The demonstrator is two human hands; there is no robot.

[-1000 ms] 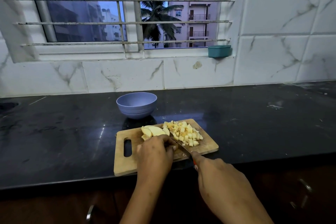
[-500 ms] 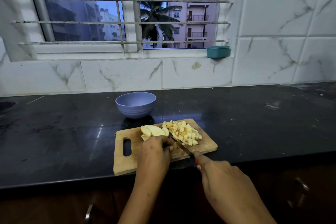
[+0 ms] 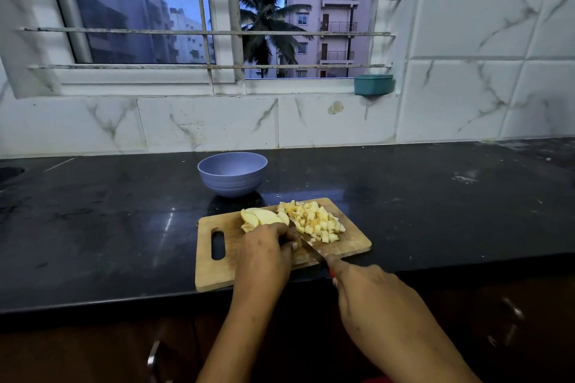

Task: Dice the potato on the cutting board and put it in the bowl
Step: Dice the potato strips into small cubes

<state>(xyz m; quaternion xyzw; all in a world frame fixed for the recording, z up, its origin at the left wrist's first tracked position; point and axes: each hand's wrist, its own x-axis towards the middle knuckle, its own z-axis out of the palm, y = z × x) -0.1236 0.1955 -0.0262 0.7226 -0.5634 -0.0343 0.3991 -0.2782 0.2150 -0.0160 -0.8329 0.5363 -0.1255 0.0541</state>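
Observation:
A wooden cutting board (image 3: 217,274) lies at the near edge of the black counter. On it, pale potato slices (image 3: 259,217) sit to the left and a heap of diced potato (image 3: 315,222) to the right. My left hand (image 3: 264,253) has its fingers curled down over a piece of potato beside the slices; that piece is hidden under the fingers. My right hand (image 3: 367,289) grips a knife (image 3: 311,250) with a red handle, its blade lying just right of my left fingers. A lilac bowl (image 3: 232,173) stands behind the board.
The dark counter (image 3: 93,227) runs left and right, backed by a marble-tiled wall and a barred window. A small teal container (image 3: 373,84) sits on the window sill. Cabinet handles (image 3: 510,326) show below the counter edge.
Both hands stay nearly where they were on the board; the knife blade has shifted only slightly beside my left fingers.

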